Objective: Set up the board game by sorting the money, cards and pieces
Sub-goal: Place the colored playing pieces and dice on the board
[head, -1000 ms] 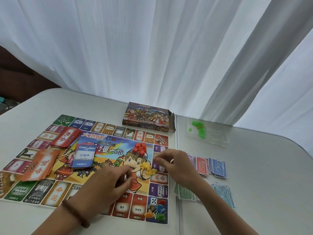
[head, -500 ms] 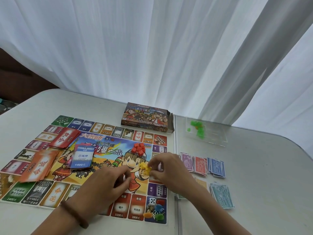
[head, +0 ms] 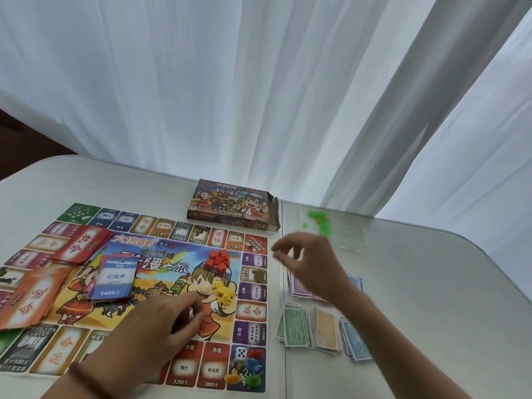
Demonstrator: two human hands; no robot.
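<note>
The right hand point(head: 308, 263) is lifted from the yellow pieces point(head: 223, 292), judged sorted, toward the green pieces point(head: 318, 220) (blurred); its grip, and that of the curled left hand point(head: 155, 323), cannot be told.

The board point(head: 172, 256) reads 大富翁, its squares point(head: 181, 370) 3200元 and 2800元, the blue card point(head: 116, 279) 已抵押 and 1400元, the red cards point(head: 83, 247) 机会, the orange cards point(head: 31, 298) 命运.
</note>
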